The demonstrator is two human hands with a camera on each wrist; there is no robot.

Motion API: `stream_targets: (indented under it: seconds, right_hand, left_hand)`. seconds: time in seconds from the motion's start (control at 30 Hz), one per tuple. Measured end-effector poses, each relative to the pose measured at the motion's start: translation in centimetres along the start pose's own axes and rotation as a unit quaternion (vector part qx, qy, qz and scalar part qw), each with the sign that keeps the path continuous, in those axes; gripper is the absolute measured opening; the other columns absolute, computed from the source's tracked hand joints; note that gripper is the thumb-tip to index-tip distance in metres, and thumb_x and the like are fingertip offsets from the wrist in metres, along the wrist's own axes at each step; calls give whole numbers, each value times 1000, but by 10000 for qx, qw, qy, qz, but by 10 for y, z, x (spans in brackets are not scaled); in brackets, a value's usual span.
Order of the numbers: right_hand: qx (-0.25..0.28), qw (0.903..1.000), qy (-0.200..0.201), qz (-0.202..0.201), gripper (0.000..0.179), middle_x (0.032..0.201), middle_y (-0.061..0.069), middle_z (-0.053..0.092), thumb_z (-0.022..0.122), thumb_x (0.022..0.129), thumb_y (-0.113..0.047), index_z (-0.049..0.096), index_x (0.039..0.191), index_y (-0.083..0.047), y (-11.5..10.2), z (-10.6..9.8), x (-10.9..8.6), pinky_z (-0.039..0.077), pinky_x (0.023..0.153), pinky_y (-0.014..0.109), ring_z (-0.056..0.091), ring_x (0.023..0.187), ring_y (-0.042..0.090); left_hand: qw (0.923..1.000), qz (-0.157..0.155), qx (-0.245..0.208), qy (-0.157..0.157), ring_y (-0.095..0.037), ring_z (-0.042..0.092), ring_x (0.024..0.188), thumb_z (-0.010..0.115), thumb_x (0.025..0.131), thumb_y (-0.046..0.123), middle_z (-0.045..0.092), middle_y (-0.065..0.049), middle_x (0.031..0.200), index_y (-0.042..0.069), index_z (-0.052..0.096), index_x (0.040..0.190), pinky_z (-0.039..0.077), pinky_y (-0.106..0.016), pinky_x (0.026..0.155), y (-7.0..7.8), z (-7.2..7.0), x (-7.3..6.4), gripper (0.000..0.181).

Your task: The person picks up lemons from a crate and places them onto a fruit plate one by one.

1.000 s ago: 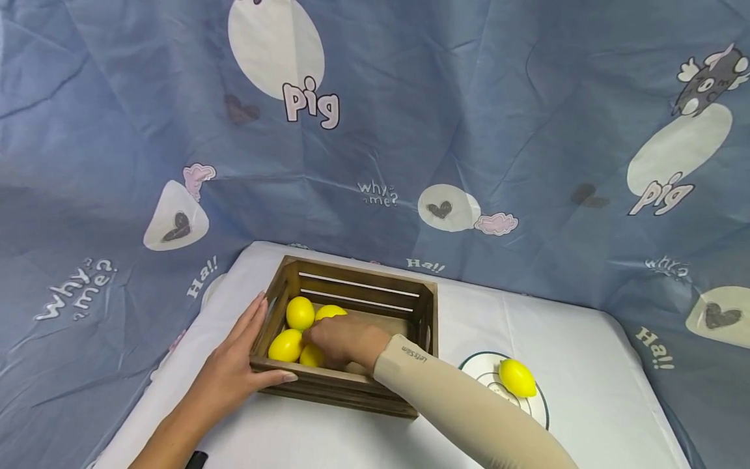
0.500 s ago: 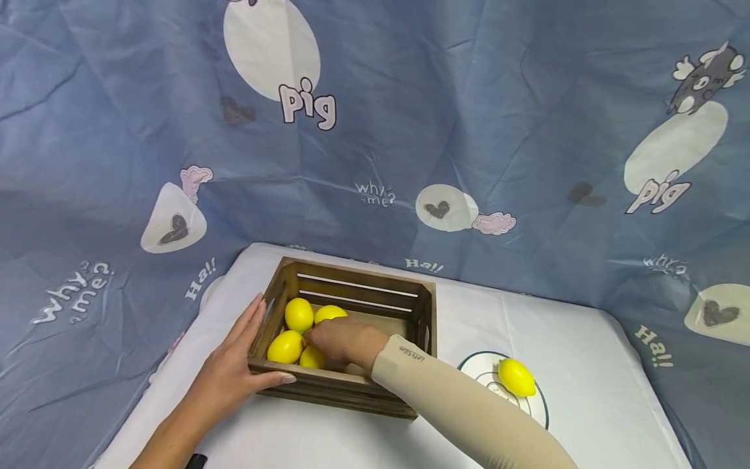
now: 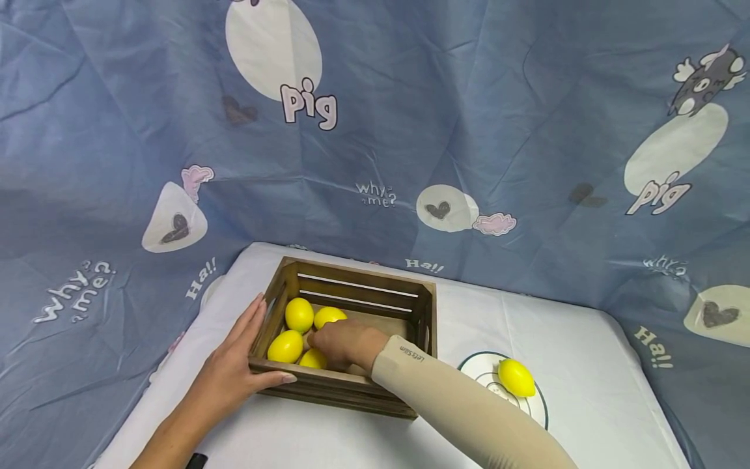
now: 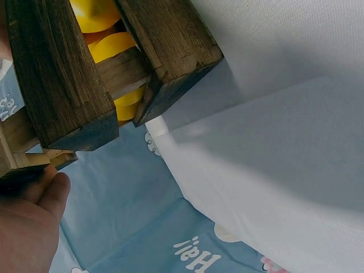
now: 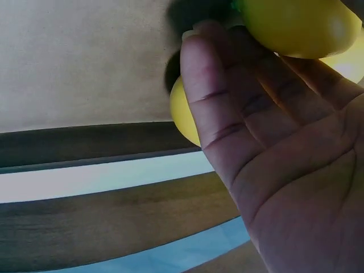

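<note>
1. The change over the last second is slight: the right hand (image 3: 342, 342) sits a touch further from the left-hand lemons, and the near lemon (image 3: 313, 359) lies a shade closer to the crate's near wall. A small patch of floor now shows between them.
2. For the work in hand, that suggests a minor adjustment of fruit inside the crate (image 3: 354, 395), not a lift; all visible lemons there appear to rest low.
3. The right hand's grip is loose: fingers lightly bent, palm bare, wrapped around nothing that shows. One lemon lies against or just in front of the fingers, and another is partly hidden behind them. I cannot tell where the thumb presses.
4. The left hand (image 3: 231, 365) spans the crate's near left corner, its long fingers straight along the left end and its thumb on the near wall, touching without curling around.
5. Besides the near lemon, the crate holds the left lemon (image 3: 286, 346), the back lemon (image 3: 299, 315) and the middle lemon (image 3: 330, 317), all towards its left end.
6. On the table (image 3: 586, 365), right of the crate, a plate (image 3: 482, 365) carries the lone lemon (image 3: 517, 378).
7. The sleeve (image 3: 451, 397) crosses the crate's near wall and hides part of the plate. The right hand hides part of the crate floor.
</note>
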State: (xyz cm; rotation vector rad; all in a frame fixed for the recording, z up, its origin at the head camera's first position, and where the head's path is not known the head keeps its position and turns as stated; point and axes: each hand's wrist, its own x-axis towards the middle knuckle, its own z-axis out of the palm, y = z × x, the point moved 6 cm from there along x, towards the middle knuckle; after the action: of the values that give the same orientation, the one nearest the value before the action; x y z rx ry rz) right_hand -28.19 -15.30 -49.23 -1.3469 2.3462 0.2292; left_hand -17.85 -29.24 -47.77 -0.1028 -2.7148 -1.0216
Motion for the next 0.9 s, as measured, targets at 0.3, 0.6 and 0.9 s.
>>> stream_targets:
  seconds: [0.3,0.6,0.9]
  right_hand:
    - [85,9999,-108,81,30,84,-6,61,84,90,-14,68,112,-26,2,3,2,53,77,28,58,79,13]
    - [197,9998,-49,17,24,82,-7,61,85,89,-14,69,104,-21,1,4,3,51,73,24,58,75,12]
    - [246,9997,39,9,22,80,-6,61,82,90,-16,69,107,-19,2,0,3,51,72,23,56,74,12]
  left_hand:
    - [9997,-211,-10,-131,-45,30,151,93,72,53,3,4,176,18,7,170,42,-66,107,-2,0,1,135]
    - [9998,-155,-65,-120,-44,30,152,94,71,52,4,4,176,17,9,170,40,-66,108,-1,1,0,135]
    - [9997,-168,-90,-120,-44,30,152,93,72,53,3,6,176,16,9,170,41,-66,108,0,0,0,134]
